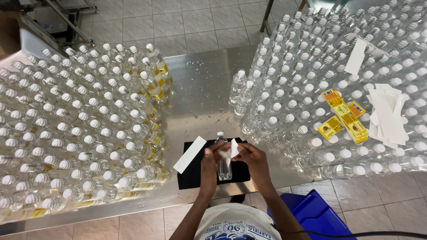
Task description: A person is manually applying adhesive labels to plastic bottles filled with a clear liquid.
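At lower centre of the frame, a person's left hand (210, 161) and right hand (252, 159) close their fingers on a small white label (234, 148) held against a clear plastic bottle (223, 161) with a white cap, standing on a black mat (194, 171) on the steel tabletop (200, 89). A white paper strip (190, 154) lies on the mat's left edge. Capped bottles of pale yellow liquid (80, 133) crowd the left of the frame; capped clear bottles (311, 89) fill the right, carrying yellow labels (344, 118) and white backing strips (387, 116). A blue bin (313, 214) sits at lower right.
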